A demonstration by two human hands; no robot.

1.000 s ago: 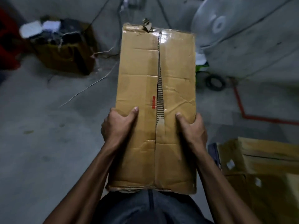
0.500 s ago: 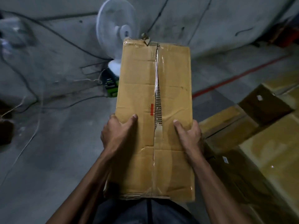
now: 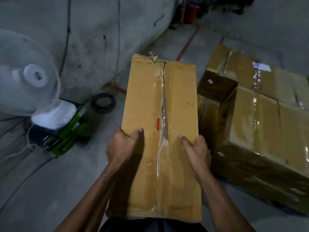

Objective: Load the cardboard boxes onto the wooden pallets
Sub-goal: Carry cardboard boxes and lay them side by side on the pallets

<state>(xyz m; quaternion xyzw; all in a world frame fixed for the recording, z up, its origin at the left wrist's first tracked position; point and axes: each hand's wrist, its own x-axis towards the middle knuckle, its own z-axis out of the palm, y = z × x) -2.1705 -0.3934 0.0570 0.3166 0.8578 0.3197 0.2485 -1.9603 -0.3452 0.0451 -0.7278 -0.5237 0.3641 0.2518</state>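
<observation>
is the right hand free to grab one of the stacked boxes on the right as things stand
Probably not. The right hand grips the carried box on its right side, as the left hand does opposite. The stacked boxes lie close beside it, but it would have to let go first.

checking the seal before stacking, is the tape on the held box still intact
No, the tape along the middle seam of the box is torn open, baring the corrugated edge between the left hand and right hand.
</observation>
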